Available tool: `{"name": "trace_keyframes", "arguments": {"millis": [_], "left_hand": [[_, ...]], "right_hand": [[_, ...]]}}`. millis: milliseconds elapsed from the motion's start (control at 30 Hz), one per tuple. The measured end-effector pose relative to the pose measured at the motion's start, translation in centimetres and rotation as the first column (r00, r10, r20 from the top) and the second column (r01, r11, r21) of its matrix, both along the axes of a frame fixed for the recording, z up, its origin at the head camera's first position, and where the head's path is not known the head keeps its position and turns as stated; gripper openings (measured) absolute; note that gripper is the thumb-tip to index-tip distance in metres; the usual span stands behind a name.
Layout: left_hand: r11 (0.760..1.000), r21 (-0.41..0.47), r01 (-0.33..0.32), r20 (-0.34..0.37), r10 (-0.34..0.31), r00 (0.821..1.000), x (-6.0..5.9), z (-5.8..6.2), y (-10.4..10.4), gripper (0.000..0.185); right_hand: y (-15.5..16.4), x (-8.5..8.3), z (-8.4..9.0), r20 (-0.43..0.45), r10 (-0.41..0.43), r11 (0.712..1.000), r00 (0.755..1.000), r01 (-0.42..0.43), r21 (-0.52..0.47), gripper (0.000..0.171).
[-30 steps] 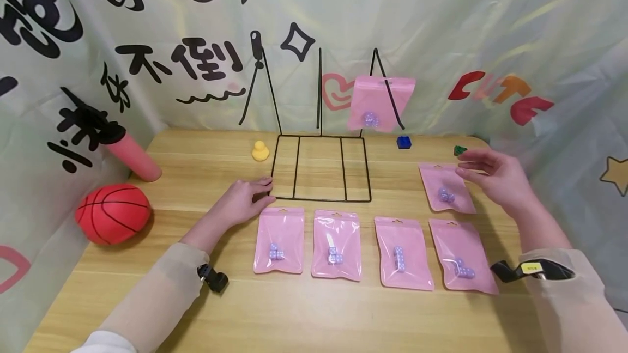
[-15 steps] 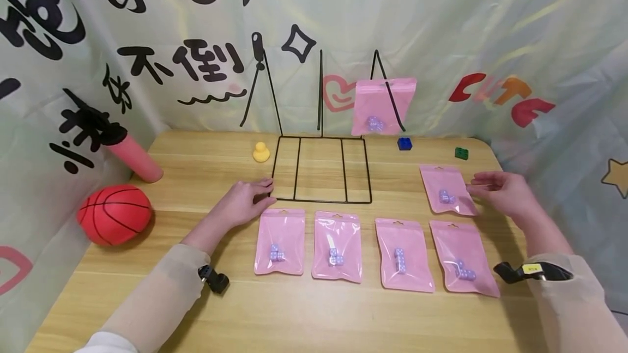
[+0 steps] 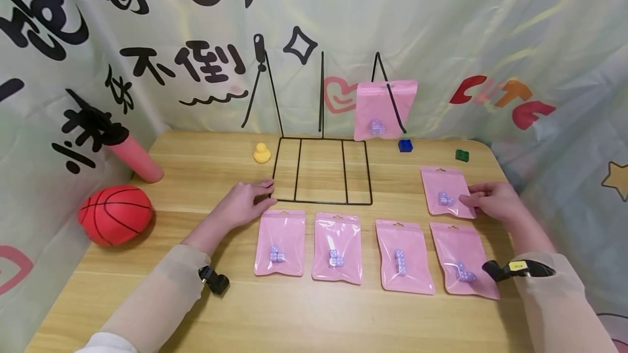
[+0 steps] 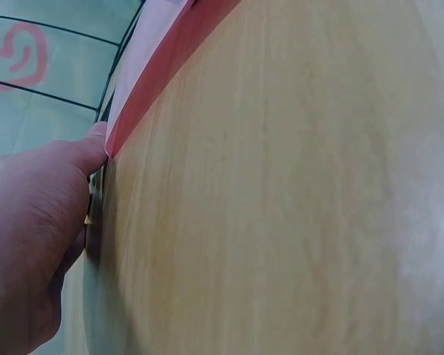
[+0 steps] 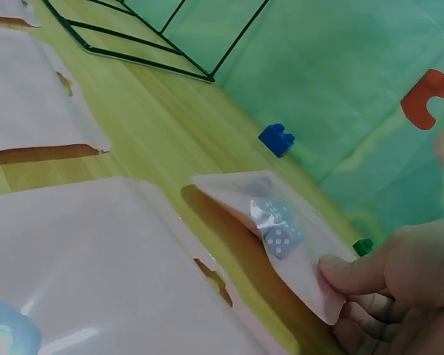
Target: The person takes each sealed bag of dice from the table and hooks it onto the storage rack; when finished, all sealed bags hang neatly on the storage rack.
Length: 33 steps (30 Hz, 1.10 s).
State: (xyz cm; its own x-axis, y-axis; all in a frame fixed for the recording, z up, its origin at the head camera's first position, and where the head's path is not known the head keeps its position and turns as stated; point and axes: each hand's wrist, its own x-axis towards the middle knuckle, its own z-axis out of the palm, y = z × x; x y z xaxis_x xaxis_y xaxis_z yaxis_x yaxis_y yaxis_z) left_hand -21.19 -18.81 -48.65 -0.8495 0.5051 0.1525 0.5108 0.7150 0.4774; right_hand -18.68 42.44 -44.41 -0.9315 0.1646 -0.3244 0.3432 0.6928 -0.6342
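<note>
My right hand [image 3: 493, 200] pinches the right edge of a pink zip pouch [image 3: 438, 185] holding dotted lilac dice. In the right wrist view the thumb lies on top of that pouch [image 5: 314, 259], fingers underneath, its edge lifted. My left hand [image 3: 243, 201] holds the front left corner of a black wire display rack [image 3: 333, 201], fingers and thumb around its base wire. Another pink pouch [image 3: 385, 102] hangs from the rack's right hook. Four in front lie flat: one pouch [image 3: 281, 233], a second pouch [image 3: 337, 238], a third pouch [image 3: 409, 236], a fourth pouch [image 3: 453, 241].
A yellow rubber duck [image 3: 262, 153] sits left of the rack. A blue block [image 3: 405, 146] and a green block [image 3: 462, 155] lie at the back right. A red ball [image 3: 115, 215] and a pink cylinder [image 3: 139, 159] with a black top stand at the left. Printed cloth surrounds the table.
My right hand has come down from beside the green block to the rear right pouch and taken hold of its right edge. The left hand stays at the rack.
</note>
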Motion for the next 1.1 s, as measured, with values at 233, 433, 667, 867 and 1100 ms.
{"name": "trace_keyframes", "arguments": {"millis": [233, 433, 667, 867, 1100], "left_hand": [[1.000, -0.004, 0.003, -0.007, -0.003, 1.000, 0.0, 0.0, 0.0, 0.045], [1.000, -0.006, 0.002, -0.001, -0.002, 1.000, 0.0, 0.1, 0.1, 0.045], [1.000, -0.012, -0.007, 0.003, 0.007, 1.000, 0.1, 0.2, 0.1, 0.044], [1.000, -0.008, -0.005, 0.000, 0.005, 1.000, 0.2, 0.3, 0.2, 0.044], [1.000, -0.005, -0.006, 0.008, 0.006, 1.000, 0.2, 0.4, 0.2, 0.043]], "right_hand": [[0.0, 0.1, 0.3, 0.000, 0.007, 1.000, 1.000, -0.007, -0.007, 0.063], [-0.2, 0.5, 0.5, -0.070, 0.014, 1.000, 0.997, -0.014, 0.001, 0.048], [-0.9, 1.1, 1.3, -0.261, 0.048, 0.998, 0.964, -0.055, -0.023, 0.033], [-2.0, 1.8, 2.4, -0.347, 0.050, 0.998, 0.936, -0.059, -0.015, 0.026], [-3.3, 2.5, 4.0, -0.389, -0.003, 0.999, 0.921, -0.013, -0.038, 0.028]]}}
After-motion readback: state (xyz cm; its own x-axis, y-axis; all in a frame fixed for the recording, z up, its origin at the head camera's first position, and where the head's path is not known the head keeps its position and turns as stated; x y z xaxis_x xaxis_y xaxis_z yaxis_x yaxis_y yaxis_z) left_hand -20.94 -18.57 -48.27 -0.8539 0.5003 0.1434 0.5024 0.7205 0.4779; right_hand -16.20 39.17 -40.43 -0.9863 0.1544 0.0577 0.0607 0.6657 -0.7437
